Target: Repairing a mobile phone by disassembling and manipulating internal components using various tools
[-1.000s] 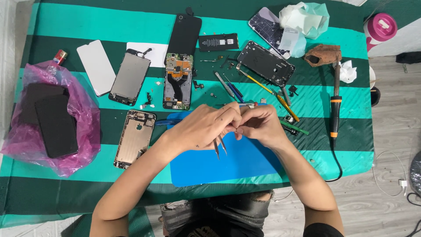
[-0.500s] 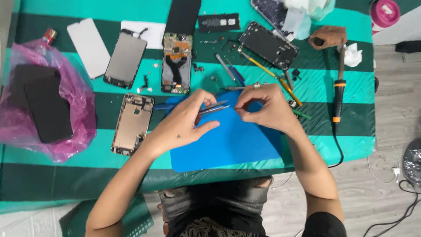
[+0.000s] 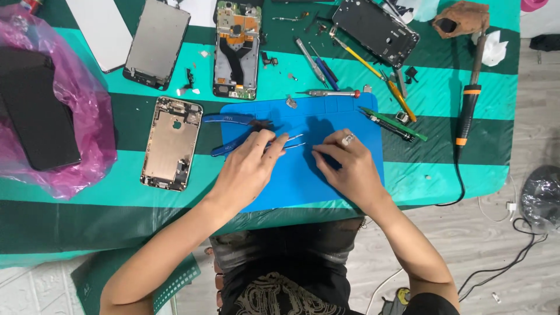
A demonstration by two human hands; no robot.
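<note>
Everything here is placed from the blue work mat point(image 3: 326, 175), which lies on the striped table cover point(image 3: 76, 204). The left hand point(image 3: 248, 169) rests on the mat's left-middle part, its fingers pinched closed around a pair of metal tweezers point(image 3: 291, 142); their long axis runs roughly left to right, and the tips point right toward the right hand point(image 3: 347, 166). That hand lies just right of the tips, fingers curled flat on the mat; whether it pins a small part I cannot tell, since nothing shows under the fingertips. The gap between tweezer tips and right fingertips is small, so both hands are about equally near the working spot at mid-mat. Blue-handled pliers point(image 3: 233, 131) lie at the mat's left edge, partly under the left hand. Counted: one pair of tweezers in hand, one pair of pliers, one soldering iron point(image 3: 466, 111) well right of the mat, and three opened phone bodies above and left of it, the gold one point(image 3: 170, 143) nearest.
</note>
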